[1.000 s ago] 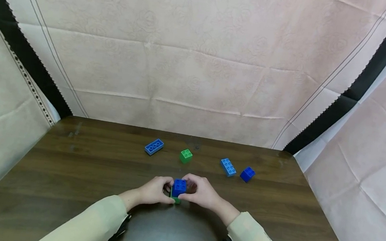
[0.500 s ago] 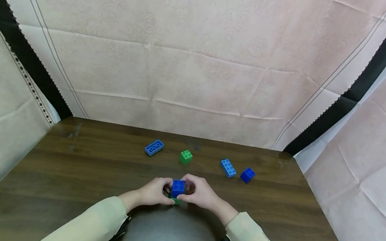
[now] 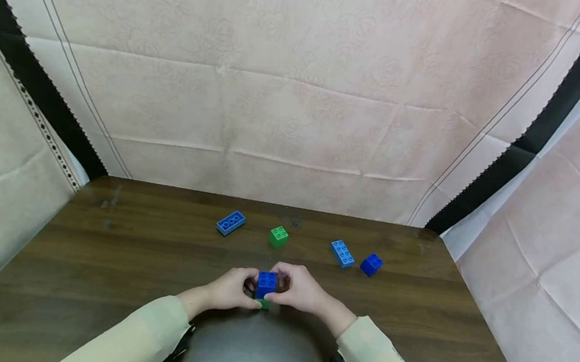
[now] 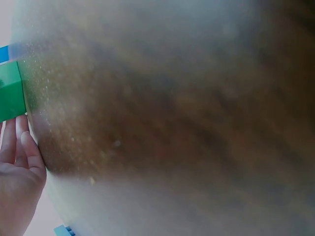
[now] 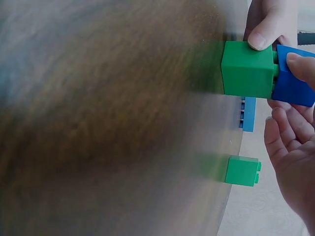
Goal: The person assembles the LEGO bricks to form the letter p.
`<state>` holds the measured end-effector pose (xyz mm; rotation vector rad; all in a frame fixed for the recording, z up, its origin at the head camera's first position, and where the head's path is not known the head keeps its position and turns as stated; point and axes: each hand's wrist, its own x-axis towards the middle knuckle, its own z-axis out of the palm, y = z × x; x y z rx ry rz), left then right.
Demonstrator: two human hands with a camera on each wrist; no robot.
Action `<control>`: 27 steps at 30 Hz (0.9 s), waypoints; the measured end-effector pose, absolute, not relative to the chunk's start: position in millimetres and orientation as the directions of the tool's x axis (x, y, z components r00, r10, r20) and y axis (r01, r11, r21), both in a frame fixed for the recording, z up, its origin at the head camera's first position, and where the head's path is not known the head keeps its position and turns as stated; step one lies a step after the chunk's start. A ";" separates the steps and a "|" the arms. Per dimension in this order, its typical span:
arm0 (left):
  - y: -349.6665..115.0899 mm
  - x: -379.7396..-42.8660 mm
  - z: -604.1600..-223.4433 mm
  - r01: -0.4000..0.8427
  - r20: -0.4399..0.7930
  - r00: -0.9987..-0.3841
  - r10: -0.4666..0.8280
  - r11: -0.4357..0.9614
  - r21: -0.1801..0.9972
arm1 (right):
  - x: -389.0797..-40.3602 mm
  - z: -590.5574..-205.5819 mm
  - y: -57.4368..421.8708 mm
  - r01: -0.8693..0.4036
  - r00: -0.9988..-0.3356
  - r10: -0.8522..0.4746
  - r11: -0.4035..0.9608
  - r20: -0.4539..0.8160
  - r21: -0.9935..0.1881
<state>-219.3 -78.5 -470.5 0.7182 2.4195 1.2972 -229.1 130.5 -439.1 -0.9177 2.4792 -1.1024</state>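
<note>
In the head view both hands meet around two stacked toy bricks near the table's middle. My left hand (image 3: pixel 231 287) grips the lower green brick (image 5: pixel 247 69), its thumb on the brick's side in the right wrist view. With thumb and fingers, my right hand (image 3: pixel 305 290) pinches the blue brick (image 3: pixel 266 284) above it. Between the two bricks the right wrist view shows a narrow gap with green studs in it, and the blue one looks slightly tilted. The left wrist view catches the green side and fingers touching it; most of the blue brick is cut off there.
Beyond the hands on the brown wooden table (image 3: pixel 131 247) lie a long blue brick (image 3: pixel 230 222), a small green brick (image 3: pixel 278 236), a lighter blue brick (image 3: pixel 342 253) and a dark blue brick (image 3: pixel 371 264). Pale cloth (image 3: pixel 275 115) hangs behind the table.
My right hand and the blue brick have shifted slightly to the left over the green brick. My left hand stays almost in place; the loose bricks lie as before.
</note>
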 end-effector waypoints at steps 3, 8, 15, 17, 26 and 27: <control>-78.2 -219.6 -471.4 0.289 -0.027 -0.829 0.559 0.469 0.835 | -229.1 -437.4 130.3 -0.440 -0.759 -0.652 0.525 -0.011 -0.729; -78.2 -219.9 -472.5 0.296 -0.021 -0.829 0.559 0.471 0.831 | -228.5 -434.2 129.9 -0.452 -0.747 -0.664 0.540 -0.030 -0.710; -78.0 -219.8 -471.6 0.306 -0.008 -0.824 0.566 0.458 0.835 | -227.0 -432.6 129.8 -0.472 -0.743 -0.669 0.548 -0.023 -0.691; -78.4 -219.9 -471.7 0.307 -0.009 -0.824 0.566 0.460 0.833 | -226.6 -432.9 129.3 -0.480 -0.743 -0.669 0.548 -0.014 -0.685; -79.5 -219.5 -470.9 0.320 -0.010 -0.816 0.578 0.467 0.824 | -225.4 -434.2 129.2 -0.503 -0.737 -0.676 0.551 -0.003 -0.666; -79.4 -219.8 -471.1 0.320 -0.012 -0.816 0.577 0.470 0.823 | -225.3 -434.1 129.1 -0.503 -0.738 -0.675 0.552 -0.002 -0.665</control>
